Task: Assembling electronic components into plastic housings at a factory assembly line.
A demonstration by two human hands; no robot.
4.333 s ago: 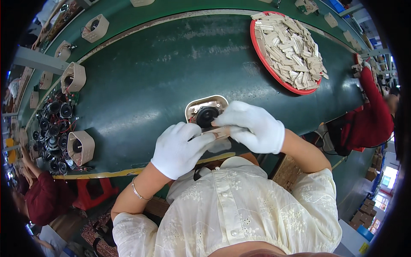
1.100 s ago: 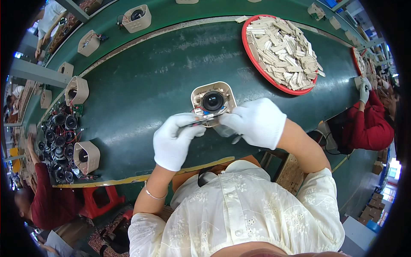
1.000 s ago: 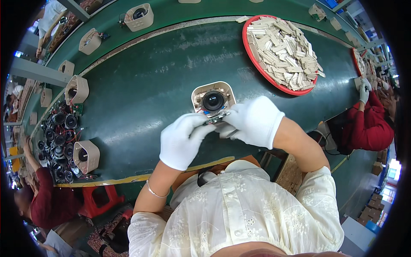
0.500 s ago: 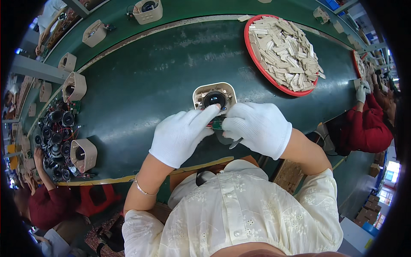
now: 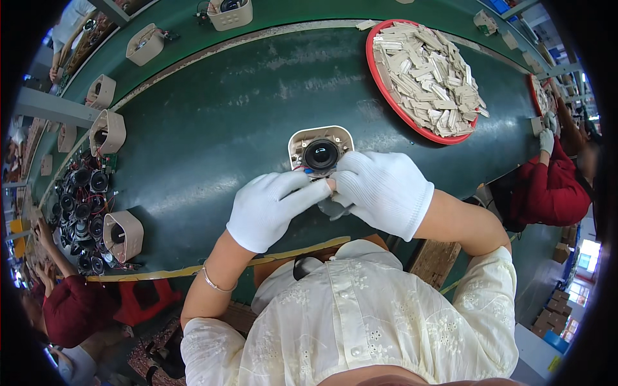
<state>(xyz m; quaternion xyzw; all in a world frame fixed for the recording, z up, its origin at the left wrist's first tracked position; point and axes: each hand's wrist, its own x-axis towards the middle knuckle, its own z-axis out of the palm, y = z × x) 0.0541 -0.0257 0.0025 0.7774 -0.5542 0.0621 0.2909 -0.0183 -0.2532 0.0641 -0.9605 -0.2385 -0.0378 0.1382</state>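
Observation:
A beige rounded speaker housing (image 5: 345, 135) lies on the green table in front of me, with a round black speaker (image 5: 320, 154) in it. Red and blue wires show at its near left side. My left hand (image 5: 270, 209), in a white knit glove, stretches its index finger along the housing's near edge, fingertips pinched close to the other hand. My right hand (image 5: 386, 193), gloved too, has its fingers curled at the near right corner. What the fingertips hold is hidden. A greyish smooth piece (image 5: 332, 208) shows below them.
A red round tray (image 5: 374, 77) heaped with beige strips stands at the far right. Several loose speakers (image 5: 80, 209) with wires pile up at the left beside a beige housing (image 5: 132, 233). More housings stand along the far green belt (image 5: 290, 14). Co-workers sit at both sides.
My left fingers have drawn back from the speaker's face toward the housing's near edge. The green circuit board by my right fingers is now hidden. Housings on the far belt have shifted slightly.

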